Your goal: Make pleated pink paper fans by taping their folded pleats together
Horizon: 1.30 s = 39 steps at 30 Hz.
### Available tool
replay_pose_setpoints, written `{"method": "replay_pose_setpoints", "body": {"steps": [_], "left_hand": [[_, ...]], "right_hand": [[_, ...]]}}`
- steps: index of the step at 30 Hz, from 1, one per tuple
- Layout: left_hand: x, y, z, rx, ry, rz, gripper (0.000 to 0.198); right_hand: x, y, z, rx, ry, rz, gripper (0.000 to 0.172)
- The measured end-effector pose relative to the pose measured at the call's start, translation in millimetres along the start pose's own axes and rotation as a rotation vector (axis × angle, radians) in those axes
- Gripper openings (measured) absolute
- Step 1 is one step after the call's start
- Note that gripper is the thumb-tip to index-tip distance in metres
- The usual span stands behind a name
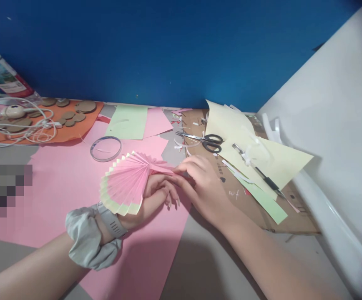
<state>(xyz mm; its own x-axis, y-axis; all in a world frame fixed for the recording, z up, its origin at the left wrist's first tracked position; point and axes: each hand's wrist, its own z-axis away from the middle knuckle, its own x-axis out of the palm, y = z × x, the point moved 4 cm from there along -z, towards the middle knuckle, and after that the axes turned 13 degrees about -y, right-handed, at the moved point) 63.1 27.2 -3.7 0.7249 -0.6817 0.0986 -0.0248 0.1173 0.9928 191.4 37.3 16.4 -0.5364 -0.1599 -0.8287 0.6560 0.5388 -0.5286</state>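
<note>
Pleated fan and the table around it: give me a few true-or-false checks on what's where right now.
1. The left hand and the right hand both hold the pleated fan. True.
2. The left wrist is bare. False: it wears a watch and a grey scrunchie.
3. The tape ring lies flat on the pink sheet, beyond the fan. True.
4. The scissors lie on the pink sheet. False: they lie on the brown cardboard.

Matt pink paper fan (127,183); glossy metal scissors (199,139); rough brown cardboard (293,216).
</note>
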Motion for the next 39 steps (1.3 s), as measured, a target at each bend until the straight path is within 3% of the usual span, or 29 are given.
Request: {"method": "replay_pose_setpoints", "body": {"steps": [9, 16, 21, 28, 39], "left_hand": [[-3.5, -9, -4, -0.006, 0.039, -0.038, 0.023], [-1.1, 0, -6, -0.053, 0.060, 0.044, 0.008], [0.9, 8, -4, -0.082, 0.009, 0.054, 0.014], [0.5, 8, -3, -0.061, -0.051, 0.062, 0.013], [-1.1, 2, 0, -0.041, 0.075, 0.039, 0.012]], "right_hand": [[4, -3, 1, -0.001, 0.103, -0.001, 0.010], [5, -6, 1, -0.066, 0.151, 0.122, 0.010], [5, -8, 2, -0.141, 0.168, 0.241, 0.010], [6, -6, 3, -0.110, 0.158, 0.265, 0.013], [0, -9, 3, -0.099, 0.154, 0.261, 0.010]]}}
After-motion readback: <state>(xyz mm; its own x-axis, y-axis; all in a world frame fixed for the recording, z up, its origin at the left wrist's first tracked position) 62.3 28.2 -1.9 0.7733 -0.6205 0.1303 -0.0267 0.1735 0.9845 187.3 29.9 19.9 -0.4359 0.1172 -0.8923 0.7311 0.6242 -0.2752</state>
